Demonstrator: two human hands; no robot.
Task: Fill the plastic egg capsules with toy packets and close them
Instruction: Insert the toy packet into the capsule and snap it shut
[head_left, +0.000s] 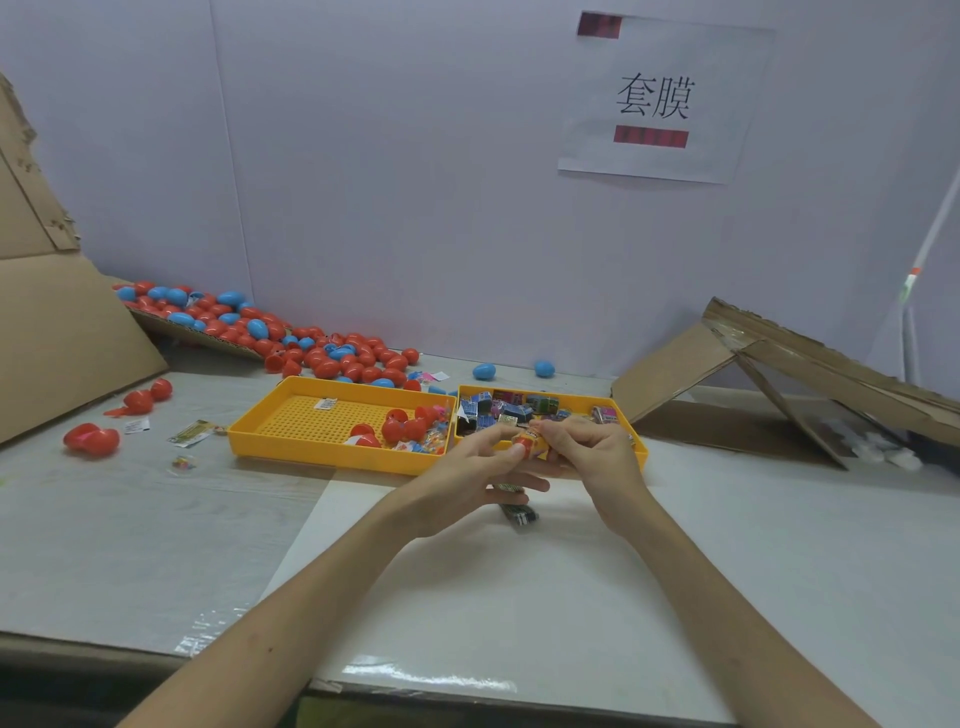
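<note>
Both hands meet just above the near edge of the right yellow tray (576, 397), holding a red egg capsule (529, 442) between them, off the desk (130, 519). The left hand (467, 475) pinches the capsule's near side with thumb and curled fingers (496, 441); the right hand (589, 457) curls its fingers round the far side, where a bit of printed packet shows at the capsule's top. Whether the capsule is closed cannot be told. Under the left hand a dark packet (519, 512) shows over a white sheet (493, 597); whether it is held or lying there is unclear. The right tray holds a heap of toy packets (511, 408). The left yellow tray (322, 452), touching it, has a perforated floor with red capsule halves (402, 428) and a few packets at its right end. Behind the trays a pile of red and blue egg capsules (291, 338) spills from a cardboard flap, and two blue eggs (484, 371) lie apart near the wall. An open red capsule (91, 440) lies at the left of the desk.
</note>
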